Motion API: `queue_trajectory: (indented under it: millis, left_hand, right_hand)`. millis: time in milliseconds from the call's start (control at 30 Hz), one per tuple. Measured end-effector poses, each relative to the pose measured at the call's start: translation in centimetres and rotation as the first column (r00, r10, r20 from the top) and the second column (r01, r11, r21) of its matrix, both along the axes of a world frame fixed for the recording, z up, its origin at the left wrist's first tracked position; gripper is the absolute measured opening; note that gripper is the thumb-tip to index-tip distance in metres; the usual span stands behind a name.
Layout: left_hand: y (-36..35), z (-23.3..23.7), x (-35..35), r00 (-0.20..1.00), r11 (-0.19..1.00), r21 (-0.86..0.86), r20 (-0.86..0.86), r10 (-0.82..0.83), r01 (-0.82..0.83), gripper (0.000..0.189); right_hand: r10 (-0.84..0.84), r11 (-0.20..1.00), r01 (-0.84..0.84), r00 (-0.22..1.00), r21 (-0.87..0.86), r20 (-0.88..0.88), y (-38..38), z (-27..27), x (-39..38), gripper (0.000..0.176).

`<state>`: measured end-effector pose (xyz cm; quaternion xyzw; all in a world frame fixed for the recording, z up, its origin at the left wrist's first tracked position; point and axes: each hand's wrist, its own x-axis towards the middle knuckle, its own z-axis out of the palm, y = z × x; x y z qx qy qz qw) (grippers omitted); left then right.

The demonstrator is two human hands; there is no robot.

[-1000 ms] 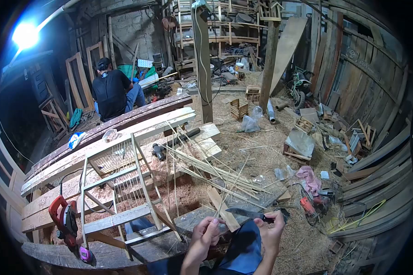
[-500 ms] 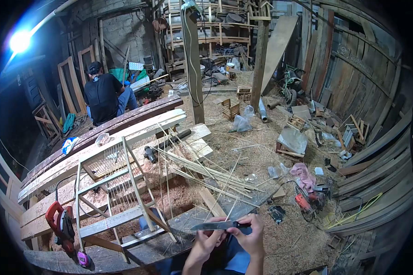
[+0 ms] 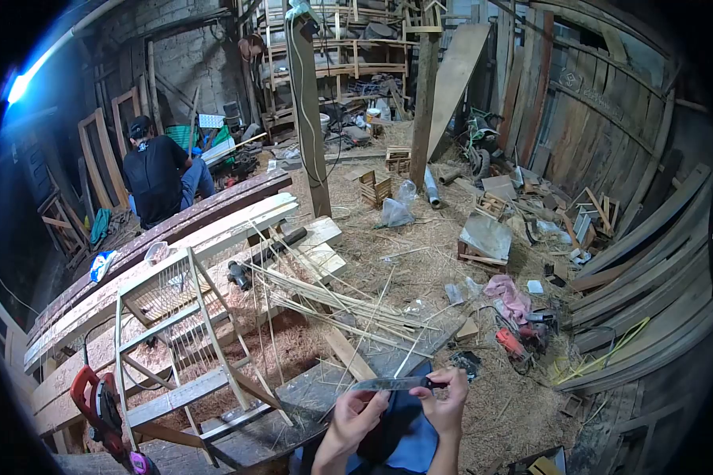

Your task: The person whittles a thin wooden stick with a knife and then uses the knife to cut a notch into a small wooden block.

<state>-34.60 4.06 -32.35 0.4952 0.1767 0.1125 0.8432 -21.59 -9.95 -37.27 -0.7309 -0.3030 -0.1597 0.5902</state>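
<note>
In the head view a knife [image 3: 394,384] lies crosswise in front of me, its blade pointing left. My right hand [image 3: 445,404] is closed round the dark handle. My left hand [image 3: 353,418] has its fingers curled and the fingertips at the blade's left part; what they pinch is hard to see. A thin pale strip [image 3: 409,356] runs up and away from the blade. Beyond the hands, several thin wooden strips [image 3: 348,299] lie loosely piled on the bench. A wooden frame with thin rods [image 3: 184,340] stands to the left.
A dark plank [image 3: 309,396] borders the bench nearby. At left stand a red power tool [image 3: 95,404] and a pink tape measure [image 3: 140,462]. A hammer [image 3: 238,275] rests among planks. Another person [image 3: 157,178] sits far left. On the right floor lie a red tool [image 3: 511,340] and pink cloth [image 3: 509,299].
The whole view has shifted slightly, so the scene sits further left. My hands and the knife sit slightly further right, and the hands are a little further apart.
</note>
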Motion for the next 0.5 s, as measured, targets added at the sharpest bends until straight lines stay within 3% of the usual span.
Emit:
queue_trajectory:
  millis: [67, 100, 133, 200, 300, 367, 500]
  left_hand:
    - [-0.6, -0.5, 0.7, 0.994, 0.997, -0.013, 0.075, 0.079, -0.079, 0.022]
    - [-0.3, 0.1, 0.2, 0.993, 0.997, -0.017, 0.083, 0.079, -0.078, 0.022]
    - [0.3, 1.2, -1.3, 0.994, 0.995, 0.005, 0.043, 0.103, -0.103, 0.022]
    - [1.1, 2.0, -2.7, 0.980, 0.975, 0.092, 0.023, 0.199, -0.200, 0.021]
    - [1.9, 0.9, -1.6, 0.969, 0.969, 0.013, 0.022, 0.245, -0.245, 0.020]
    - [1.4, -0.6, 0.0, 0.976, 0.982, -0.040, 0.114, 0.188, -0.184, 0.019]
    - [-0.8, -1.1, 1.3, 0.970, 0.976, -0.141, 0.156, 0.187, -0.166, 0.016]
  right_hand:
    - [-0.153, 0.986, 0.160, 0.979, -0.046, 0.132, -0.5, -0.8, 0.9, 0.042]
    - [-0.267, 0.946, 0.285, 0.955, 0.156, -0.130, -0.9, -1.7, 2.0, 0.041]
    - [-0.393, 0.866, 0.467, 0.858, 0.181, -0.331, -3.2, -2.1, 4.0, 0.042]
    - [-0.549, 0.818, 0.564, 0.824, 0.110, -0.143, -8.0, -4.1, 6.6, 0.046]
    - [-0.334, 0.912, 0.390, 0.886, 0.127, -0.321, -6.8, -2.3, 3.8, 0.051]
    - [-0.204, 0.943, 0.268, 0.934, 0.199, -0.295, -4.0, -1.1, 2.7, 0.053]
    - [0.023, 0.997, -0.002, 0.967, 0.080, -0.255, -0.4, 1.2, -0.1, 0.052]
